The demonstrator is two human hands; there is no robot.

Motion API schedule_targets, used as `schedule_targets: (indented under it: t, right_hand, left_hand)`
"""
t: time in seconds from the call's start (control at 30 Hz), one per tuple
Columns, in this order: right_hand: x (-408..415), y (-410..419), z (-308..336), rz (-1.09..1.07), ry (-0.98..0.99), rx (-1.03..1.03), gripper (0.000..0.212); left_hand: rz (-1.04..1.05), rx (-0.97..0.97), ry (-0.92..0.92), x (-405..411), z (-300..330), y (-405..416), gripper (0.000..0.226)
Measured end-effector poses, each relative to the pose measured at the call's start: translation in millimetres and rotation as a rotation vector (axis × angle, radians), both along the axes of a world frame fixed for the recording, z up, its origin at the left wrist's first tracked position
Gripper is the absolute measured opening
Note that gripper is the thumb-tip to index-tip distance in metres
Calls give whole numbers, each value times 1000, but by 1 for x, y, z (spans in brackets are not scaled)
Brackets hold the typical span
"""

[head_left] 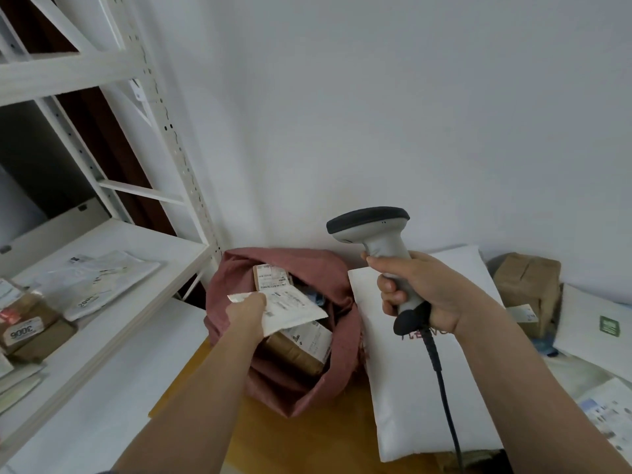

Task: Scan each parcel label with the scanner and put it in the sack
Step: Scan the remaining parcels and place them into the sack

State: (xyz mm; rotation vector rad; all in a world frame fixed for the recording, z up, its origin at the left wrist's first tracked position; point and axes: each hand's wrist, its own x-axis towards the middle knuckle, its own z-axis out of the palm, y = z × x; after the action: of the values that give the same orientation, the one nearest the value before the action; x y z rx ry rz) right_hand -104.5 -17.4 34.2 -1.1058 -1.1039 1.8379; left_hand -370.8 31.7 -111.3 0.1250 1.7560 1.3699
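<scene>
1. The left hand (pixel 247 307) pinches a flat white labelled parcel (pixel 294 311) over the open pink cloth sack (pixel 236 285), which already holds labelled brown parcels.
2. The right hand (pixel 422 295) grips the grey handheld scanner (pixel 376 234).
3. The large white mailer (pixel 420 388) and far-right brown box (pixel 528 280) seemingly remain.

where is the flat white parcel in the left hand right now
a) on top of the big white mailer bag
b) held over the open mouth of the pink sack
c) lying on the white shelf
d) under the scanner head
b: the left hand pinches the flat white labelled parcel over the open mouth of the pink cloth sack, above the parcels already inside, while the right hand holds the grey handheld scanner upright, off to the side.
</scene>
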Motion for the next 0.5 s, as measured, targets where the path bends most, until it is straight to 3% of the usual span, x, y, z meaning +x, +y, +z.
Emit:
schedule_targets:
  t: [0.13,0.23,0.5]
  right_hand:
    - [-16,27,-10,-59,-8,-26,23]
    - [-23,44,-18,-114,-7,-55,25]
    - [-22,66,-32,-204,-34,-90,20]
  left_hand:
    - [-156,-99,268,-14,-6,39,71]
    - [-247,-54,393,-11,-11,68,75]
    - [-492,-26,319,1,-47,115,77]
